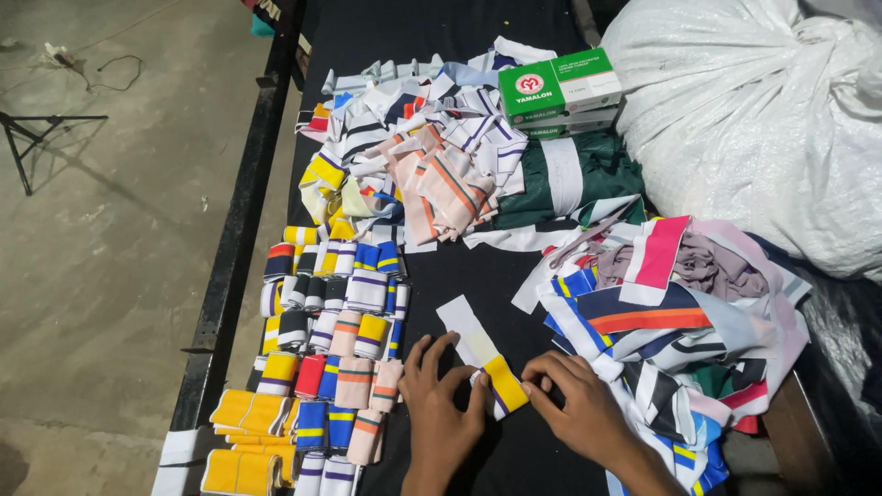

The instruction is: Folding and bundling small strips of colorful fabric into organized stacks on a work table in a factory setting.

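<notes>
My left hand and my right hand both rest on a black table and pinch a narrow knitted strip. The strip is white with a yellow and purple-striped end, and lies diagonally between my hands. My left fingers press its middle; my right fingertips grip the yellow end. To the left of my left hand lie rows of folded striped strips in yellow, blue, red, peach and white.
A loose heap of striped strips lies at the table's back. Another tangled heap sits right of my right hand. A green and white box and a big white sack stand behind. The table's left edge borders concrete floor.
</notes>
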